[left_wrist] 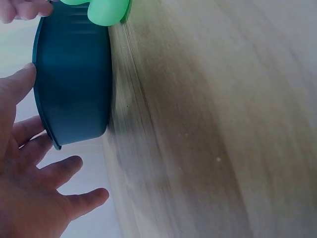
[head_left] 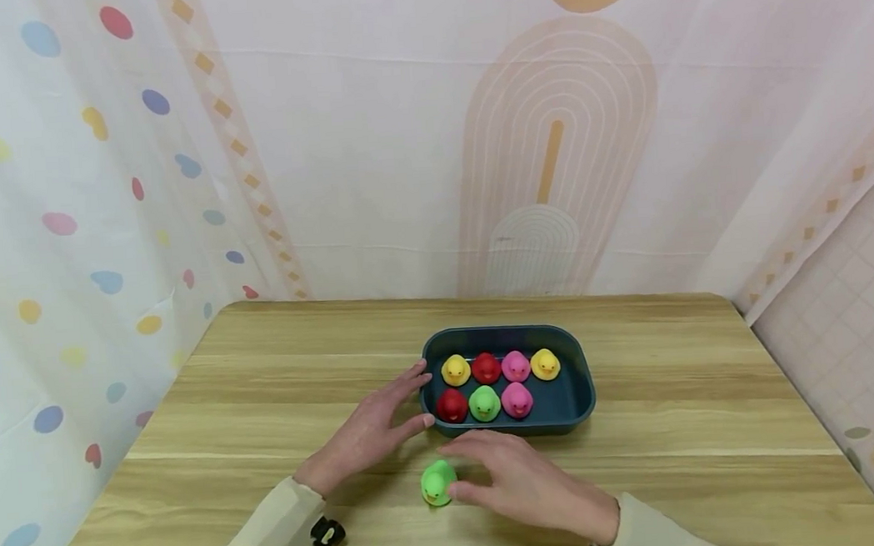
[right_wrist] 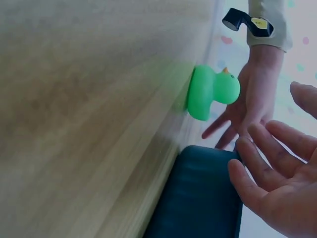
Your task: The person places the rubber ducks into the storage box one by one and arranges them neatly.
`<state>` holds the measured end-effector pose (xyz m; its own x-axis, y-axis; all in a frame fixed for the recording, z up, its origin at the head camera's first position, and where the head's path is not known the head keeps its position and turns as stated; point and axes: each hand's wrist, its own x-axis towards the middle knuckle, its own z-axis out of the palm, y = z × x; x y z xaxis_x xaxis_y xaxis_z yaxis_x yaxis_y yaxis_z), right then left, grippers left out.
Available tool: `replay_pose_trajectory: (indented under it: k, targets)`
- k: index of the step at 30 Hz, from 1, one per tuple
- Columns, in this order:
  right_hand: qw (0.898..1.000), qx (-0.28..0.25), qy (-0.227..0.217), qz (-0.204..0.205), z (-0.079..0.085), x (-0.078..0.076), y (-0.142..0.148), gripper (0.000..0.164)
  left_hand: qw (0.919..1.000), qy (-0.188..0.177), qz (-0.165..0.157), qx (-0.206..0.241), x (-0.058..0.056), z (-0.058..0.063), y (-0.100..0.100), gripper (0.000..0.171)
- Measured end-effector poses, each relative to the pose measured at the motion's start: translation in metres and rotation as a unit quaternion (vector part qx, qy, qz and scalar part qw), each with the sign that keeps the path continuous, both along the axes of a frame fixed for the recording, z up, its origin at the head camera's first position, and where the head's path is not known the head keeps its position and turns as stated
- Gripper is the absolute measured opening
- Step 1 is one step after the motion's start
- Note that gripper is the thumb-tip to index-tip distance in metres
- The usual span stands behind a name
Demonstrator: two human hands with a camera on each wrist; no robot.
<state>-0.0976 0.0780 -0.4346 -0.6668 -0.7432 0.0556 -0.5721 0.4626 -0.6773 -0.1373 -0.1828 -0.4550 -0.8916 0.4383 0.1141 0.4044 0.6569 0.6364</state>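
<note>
A green rubber duck (head_left: 438, 482) stands on the table in front of a dark blue tray (head_left: 579, 381). My right hand (head_left: 521, 481) hovers just right of this duck, fingers loosely bent and apart; in the right wrist view the duck (right_wrist: 200, 94) sits free of the fingers. At the tray's left end is my left hand (head_left: 367, 434), fingers spread; the left wrist view shows its thumb touching the rim of the tray (left_wrist: 72, 89). Inside the tray, a back row holds yellow, red, pink and yellow ducks; a red duck (head_left: 452, 406), green duck (head_left: 485, 404) and pink duck (head_left: 516, 400) form the front row.
Both the tray and the loose duck are on a wood-grain table (head_left: 687, 425). A patterned curtain (head_left: 369, 143) hangs behind the table and along its left side. A black wrist device (head_left: 327, 534) is strapped over the left sleeve.
</note>
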Motion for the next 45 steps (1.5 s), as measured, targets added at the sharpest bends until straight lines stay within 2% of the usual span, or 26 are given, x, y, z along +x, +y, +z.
replay_pose_trajectory:
  k: [11,19,36,45]
  targets:
    - [0.999,-0.009,-0.013,0.047,-0.009,-0.007,-0.016,0.038,1.0000,-0.005,-0.002,0.006,0.000,0.001,0.001,0.065]
    - [0.999,0.008,-0.016,0.048,-0.010,-0.010,-0.022,0.034,0.9999,-0.004,-0.002,0.011,0.001,0.001,0.002,0.065]
    - [0.997,0.061,0.007,0.047,-0.010,-0.006,-0.032,0.022,0.9999,-0.007,0.005,0.015,0.000,0.000,0.002,0.065]
    - [0.998,0.038,0.013,0.043,0.004,-0.003,-0.022,0.022,0.9998,-0.011,0.008,0.014,0.001,-0.001,0.001,0.065]
